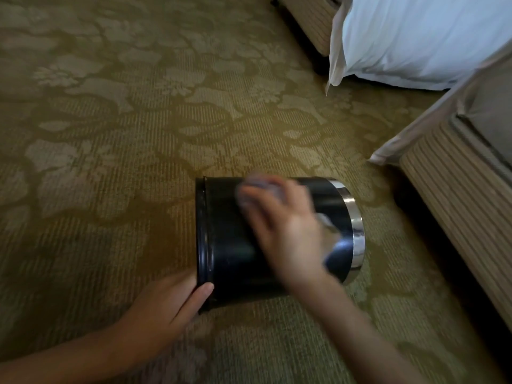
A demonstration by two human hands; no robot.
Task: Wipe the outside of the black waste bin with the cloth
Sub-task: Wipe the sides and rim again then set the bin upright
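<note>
The black waste bin point(230, 245) lies on its side on the patterned carpet point(110, 134), at about 5 o'clock from the middle of the view. Its base points to 9 o'clock and its chrome rim point(357, 225) to 3 o'clock.

The right hand point(282, 217) lies over the upward-facing wall with its fingers stretched fairly flat, pressing the cloth point(329, 231) against the bin. It is blurred. Pale cloth shows past the fingertips at 11 o'clock and beside the thumb towards the rim.

The left hand point(166, 303) grips the base edge at the bin's 7 o'clock. The thumb is laid over the rim onto the wall, and the fingers are hidden behind the base.

This looks like the wiping step itself, worked on the top strip of the wall, with 1 hand steadying and 1 rubbing.

Next, the bin probably needs rolling a part-turn with the left hand to bring up the wall now against the carpet. The cloth should stay flat and under pressure, and the stroke should run from base to chrome rim.

A white pillow point(415, 37) lies at 1 o'clock and a striped bed base point(457, 195) at 3 o'clock, both apart from the bin.
</note>
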